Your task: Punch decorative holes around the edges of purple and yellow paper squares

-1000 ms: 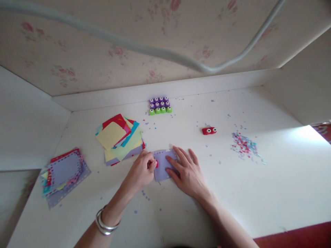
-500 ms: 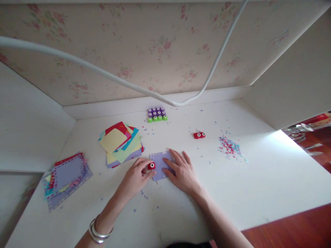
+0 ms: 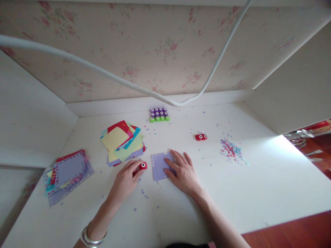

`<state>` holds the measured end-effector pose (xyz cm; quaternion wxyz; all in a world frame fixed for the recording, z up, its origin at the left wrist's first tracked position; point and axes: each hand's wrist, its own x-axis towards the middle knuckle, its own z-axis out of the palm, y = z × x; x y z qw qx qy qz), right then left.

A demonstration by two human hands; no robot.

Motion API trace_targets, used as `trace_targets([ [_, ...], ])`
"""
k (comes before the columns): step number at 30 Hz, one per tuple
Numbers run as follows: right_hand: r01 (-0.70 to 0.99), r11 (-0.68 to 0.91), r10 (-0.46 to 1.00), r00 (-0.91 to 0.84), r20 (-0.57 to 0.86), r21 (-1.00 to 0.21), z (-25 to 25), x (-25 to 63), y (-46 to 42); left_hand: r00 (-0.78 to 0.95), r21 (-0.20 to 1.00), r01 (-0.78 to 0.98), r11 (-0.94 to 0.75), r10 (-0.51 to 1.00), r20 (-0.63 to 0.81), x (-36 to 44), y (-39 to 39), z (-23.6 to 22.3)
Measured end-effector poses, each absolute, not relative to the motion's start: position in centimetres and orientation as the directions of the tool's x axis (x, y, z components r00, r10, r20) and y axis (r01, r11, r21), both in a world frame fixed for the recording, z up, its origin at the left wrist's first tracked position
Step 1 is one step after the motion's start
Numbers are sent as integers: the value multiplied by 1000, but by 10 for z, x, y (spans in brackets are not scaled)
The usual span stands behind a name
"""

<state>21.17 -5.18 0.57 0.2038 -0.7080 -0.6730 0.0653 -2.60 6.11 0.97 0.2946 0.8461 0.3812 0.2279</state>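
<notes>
Between the thumb and fingers of my left hand (image 3: 127,178) is a small red craft punch (image 3: 143,166) with a white round top. It is just left of a purple paper sheet (image 3: 159,167), apart from it. Small holes run along the sheet's left and top edges. My right hand (image 3: 182,171) lies on the sheet's right part with its fingers spread, covering that side. Purple paper bits (image 3: 144,194) are scattered on the white table below my left hand.
Loose coloured papers (image 3: 116,139) are piled behind my left hand. Punched sheets (image 3: 69,170) are stacked at far left. Purple and green punches (image 3: 159,114) stand by the wall; two red punches (image 3: 201,137) and a confetti heap (image 3: 231,150) are to the right. A white cable (image 3: 134,84) hangs in front.
My left hand has drawn the red craft punch leftward off the purple sheet's left edge. My right hand has stayed on the sheet. The view has shifted slightly.
</notes>
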Motion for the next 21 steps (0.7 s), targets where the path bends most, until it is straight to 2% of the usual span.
trace_targets([
  [4,906,-2,966,112,234,-424,4,212,-52,531,701,546,-458,837,133,-31,53,13],
  [7,832,27,941,165,295,-554,11,207,-56,515,734,534,-419,850,110,-25,39,21],
  [11,643,131,969,80,236,-754,33,191,-62,580,766,451,-459,802,139,-7,19,29],
  [14,546,165,976,31,217,-822,45,183,-64,605,756,404,-516,770,202,5,10,29],
  [18,473,70,979,138,152,-878,42,186,-67,618,722,405,-561,750,236,11,9,23],
  [21,413,-76,952,301,57,-908,32,208,-71,633,628,433,-647,714,299,7,15,16],
])
